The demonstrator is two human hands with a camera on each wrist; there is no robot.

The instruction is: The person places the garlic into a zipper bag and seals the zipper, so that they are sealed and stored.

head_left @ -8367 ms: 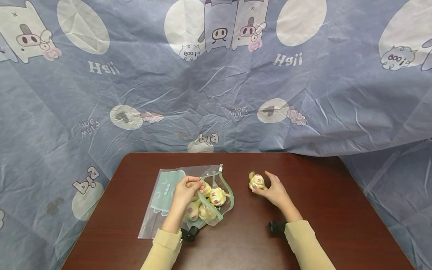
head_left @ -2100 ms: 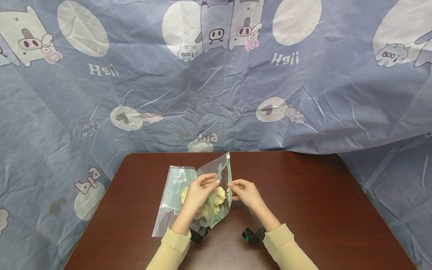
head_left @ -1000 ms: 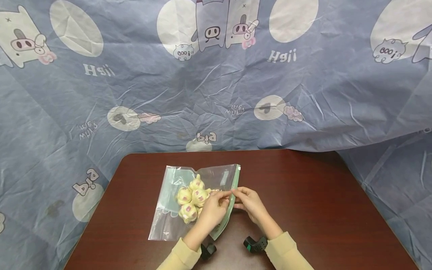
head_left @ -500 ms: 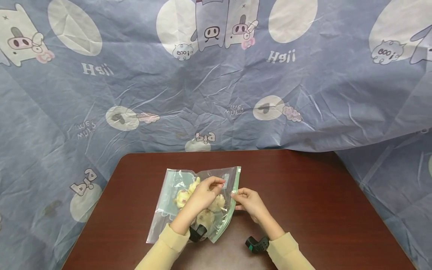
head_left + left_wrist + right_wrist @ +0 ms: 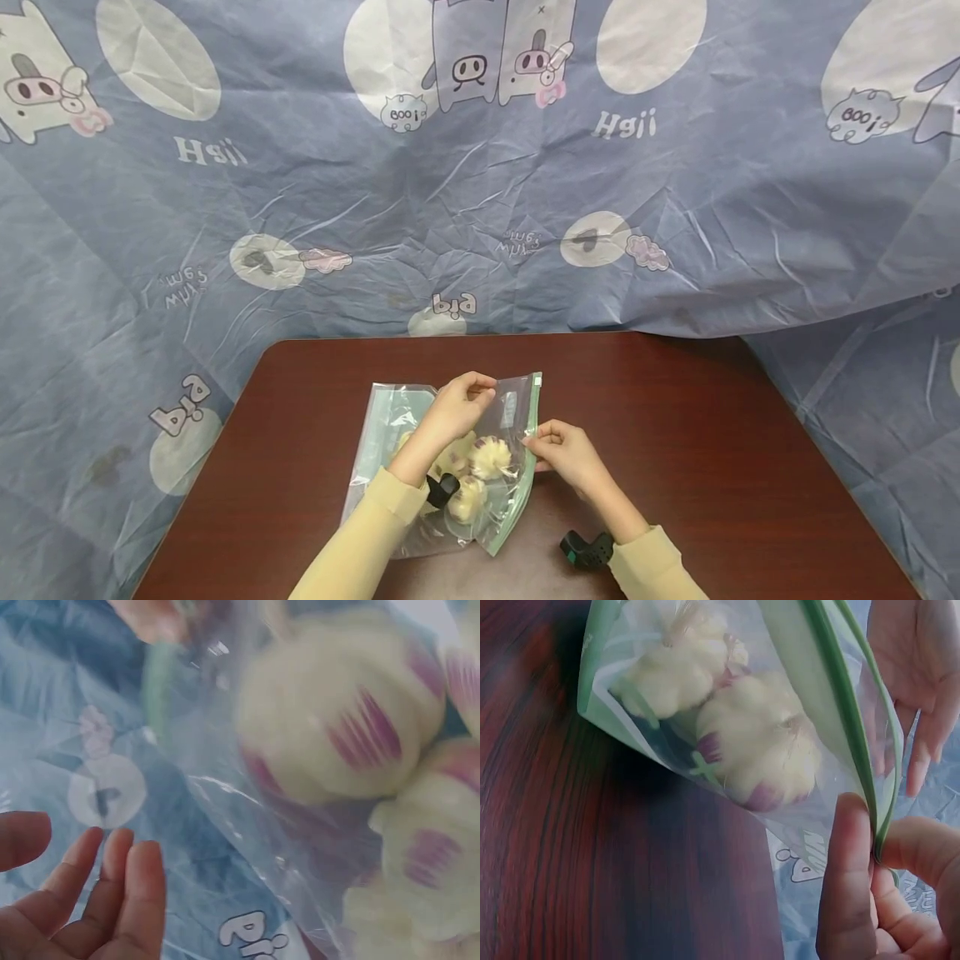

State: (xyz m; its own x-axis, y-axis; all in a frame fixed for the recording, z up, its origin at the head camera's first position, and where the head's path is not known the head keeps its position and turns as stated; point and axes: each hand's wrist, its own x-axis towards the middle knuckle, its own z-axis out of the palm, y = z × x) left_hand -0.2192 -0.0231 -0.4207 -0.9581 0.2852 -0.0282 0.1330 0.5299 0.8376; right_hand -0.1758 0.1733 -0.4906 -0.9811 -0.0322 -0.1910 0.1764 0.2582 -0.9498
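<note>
A clear zip bag (image 5: 504,417) with a green zipper edge (image 5: 513,513) lies on the table, holding several garlic bulbs (image 5: 491,458) with purple streaks. My right hand (image 5: 572,456) pinches the zipper edge between thumb and index finger; in the right wrist view the green strips (image 5: 832,682) part above that pinch. Over the far side of the bag is my left hand (image 5: 454,408), its forearm hiding some bulbs. In the left wrist view the left hand's fingers (image 5: 146,900) are loosely extended, apart from the plastic and holding nothing.
The dark brown table (image 5: 690,442) stretches on both sides of the bag. Behind it hangs a blue cartoon-print sheet (image 5: 420,208). Black wrist cameras (image 5: 587,550) are strapped to both wrists.
The garlic bulb earlier at my right hand is no longer on the bare table. My left hand has let go of the zipper edge and moved up and away; my right keeps its pinch there.
</note>
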